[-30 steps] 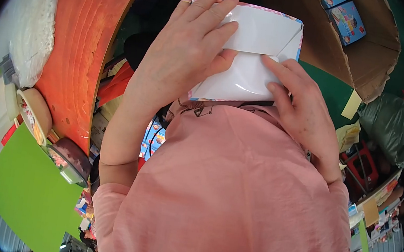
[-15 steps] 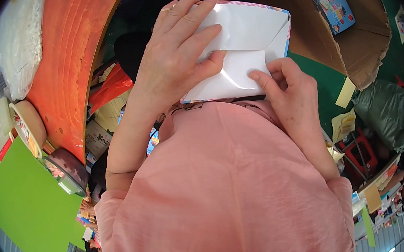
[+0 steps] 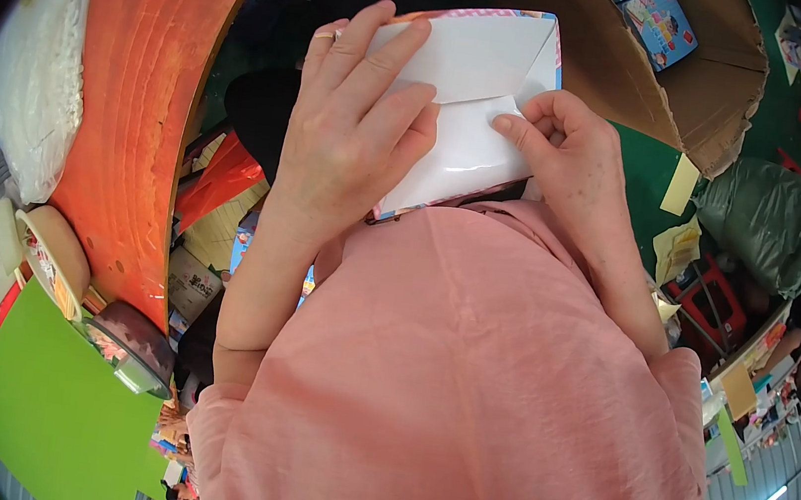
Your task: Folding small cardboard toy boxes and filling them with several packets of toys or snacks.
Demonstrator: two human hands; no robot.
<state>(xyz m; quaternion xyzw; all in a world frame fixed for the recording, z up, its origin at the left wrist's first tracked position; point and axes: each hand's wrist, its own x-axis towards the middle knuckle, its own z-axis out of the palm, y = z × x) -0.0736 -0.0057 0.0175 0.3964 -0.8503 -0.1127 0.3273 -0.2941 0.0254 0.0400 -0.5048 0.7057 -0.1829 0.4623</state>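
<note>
A cardboard box (image 3: 469, 143) with white flaps and colourful printed edges is held in front of my waist. One broad white flap (image 3: 479, 55) is folded across its upper part and overlaps the white surface nearer me. My left hand (image 3: 363, 110) lies over the box's left side, fingers stretched and spread on the white card, its thumb bent close to the index finger. At the right edge, my right hand (image 3: 568, 146) grips the box, with the thumb on the white face and the other fingers curled. The underside of the box is hidden.
An orange-red board (image 3: 144, 99) stands along my left. At the upper right, an open brown carton (image 3: 633, 69) holds blue printed boxes (image 3: 663, 27). A dark green plastic bag (image 3: 764, 225) and red stools (image 3: 719, 299) are at the right; basins (image 3: 55, 253) sit at the left.
The box has shifted slightly and tilted. My left thumb has drawn back toward the index finger. My right hand has moved a little up and left along the box's edge.
</note>
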